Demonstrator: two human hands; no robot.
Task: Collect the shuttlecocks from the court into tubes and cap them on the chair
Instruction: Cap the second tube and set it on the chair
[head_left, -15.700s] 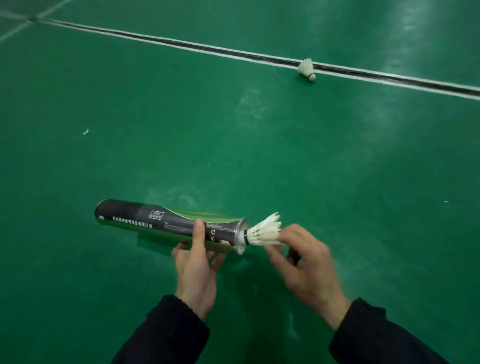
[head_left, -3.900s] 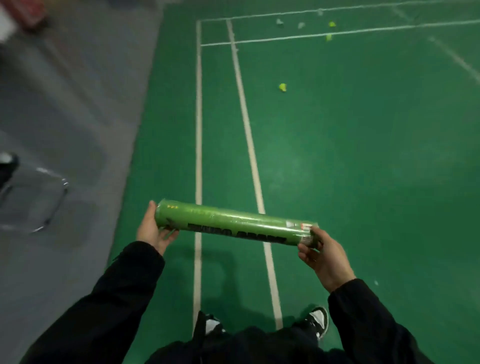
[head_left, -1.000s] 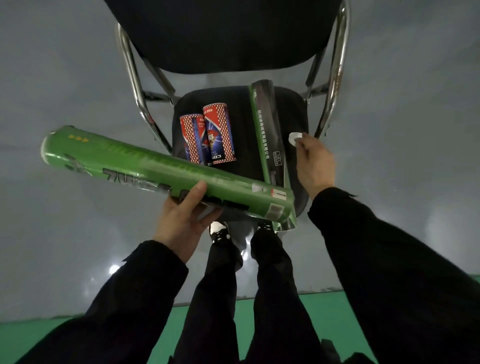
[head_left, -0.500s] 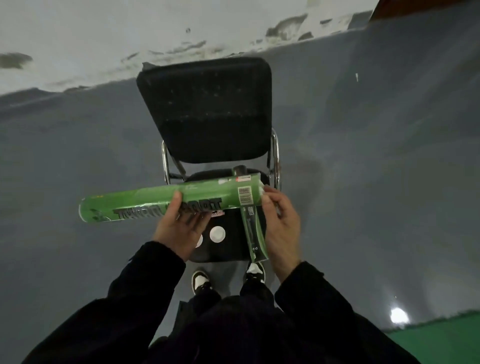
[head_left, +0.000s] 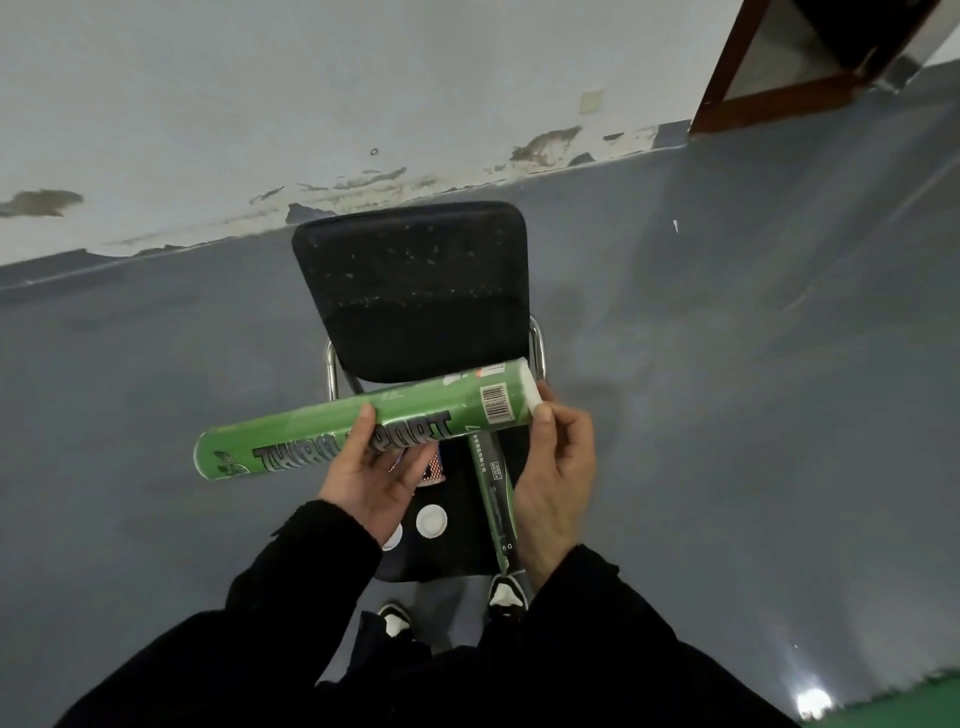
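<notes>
Above the chair (head_left: 410, 291) seat, the left hand (head_left: 371, 475) grasps the green tube (head_left: 311, 431) mid-length, while the right hand (head_left: 556, 467) pinches the white cap (head_left: 532, 392) on the tube's end.

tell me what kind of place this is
Probably the edge of an indoor badminton hall: a green court mat meets grey floor by a peeling wall, and hands hold a green shuttlecock tube over a black chair.

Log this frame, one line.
phase: capping | left hand: grips green tube | right hand: presses white cap onto tube end | chair: dark tube, loose cap
</notes>
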